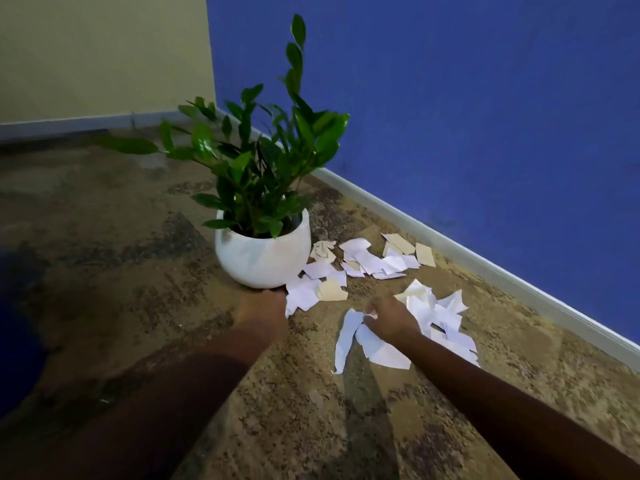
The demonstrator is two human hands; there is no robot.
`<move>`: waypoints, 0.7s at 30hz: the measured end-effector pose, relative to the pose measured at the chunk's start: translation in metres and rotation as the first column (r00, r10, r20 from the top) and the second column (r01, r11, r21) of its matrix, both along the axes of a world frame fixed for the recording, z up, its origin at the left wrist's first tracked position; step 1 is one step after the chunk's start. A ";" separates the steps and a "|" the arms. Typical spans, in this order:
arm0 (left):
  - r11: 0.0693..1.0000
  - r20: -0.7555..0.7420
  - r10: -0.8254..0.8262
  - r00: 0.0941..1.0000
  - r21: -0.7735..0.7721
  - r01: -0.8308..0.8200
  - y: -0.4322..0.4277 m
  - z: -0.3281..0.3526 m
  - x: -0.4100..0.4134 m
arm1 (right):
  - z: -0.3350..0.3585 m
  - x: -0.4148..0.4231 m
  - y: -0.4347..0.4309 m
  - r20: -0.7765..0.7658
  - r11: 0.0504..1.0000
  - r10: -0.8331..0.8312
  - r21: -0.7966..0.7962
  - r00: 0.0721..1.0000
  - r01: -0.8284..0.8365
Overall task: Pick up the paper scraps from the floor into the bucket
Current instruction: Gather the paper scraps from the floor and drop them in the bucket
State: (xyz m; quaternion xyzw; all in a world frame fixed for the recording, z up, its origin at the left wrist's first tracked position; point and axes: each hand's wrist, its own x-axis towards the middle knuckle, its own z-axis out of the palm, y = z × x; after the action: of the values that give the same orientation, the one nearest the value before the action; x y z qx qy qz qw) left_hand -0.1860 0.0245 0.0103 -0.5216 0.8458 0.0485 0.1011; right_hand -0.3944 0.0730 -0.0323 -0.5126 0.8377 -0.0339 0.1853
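Observation:
Several white and tan paper scraps (375, 259) lie scattered on the carpet between a white plant pot and the blue wall. A nearer pile of scraps (440, 317) lies to the right of my right hand. My right hand (389, 315) is down on the floor, its fingers pinching the edge of a white scrap (379, 348). My left hand (265, 306) rests at the foot of the pot, touching white scraps (303, 296); whether its fingers hold any I cannot tell. No bucket is in view.
A white round pot (263, 258) with a tall green plant (256, 161) stands right behind my left hand. A blue wall with a white baseboard (485, 268) runs along the right. Mottled brown carpet (121, 254) spreads to the left.

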 end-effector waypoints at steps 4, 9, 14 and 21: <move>0.998 -0.009 0.042 0.999 0.042 -0.042 0.024 -0.039 0.000 | -0.032 -0.011 0.016 -0.080 0.989 -0.040 0.136 0.996 0.050; 0.962 -0.044 0.178 0.983 0.218 -0.165 0.026 -0.060 0.012 | -0.046 -0.017 0.034 -0.044 0.988 -0.035 0.151 0.998 0.042; 0.887 -0.283 0.323 0.903 0.422 -0.185 0.030 -0.064 0.001 | -0.043 -0.009 0.046 -0.091 1.000 0.024 -0.006 0.996 -0.025; 0.371 -0.385 0.837 0.388 0.922 0.113 0.052 -0.062 -0.048 | -0.033 0.041 0.059 0.334 0.980 0.067 -0.198 0.940 0.001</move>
State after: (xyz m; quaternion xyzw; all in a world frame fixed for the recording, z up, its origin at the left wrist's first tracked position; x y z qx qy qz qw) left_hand -0.2339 0.0764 -0.0520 -0.5055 0.4533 0.7277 -0.0971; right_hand -0.3531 0.1323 -0.0650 -0.5288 0.7772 -0.2003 0.2760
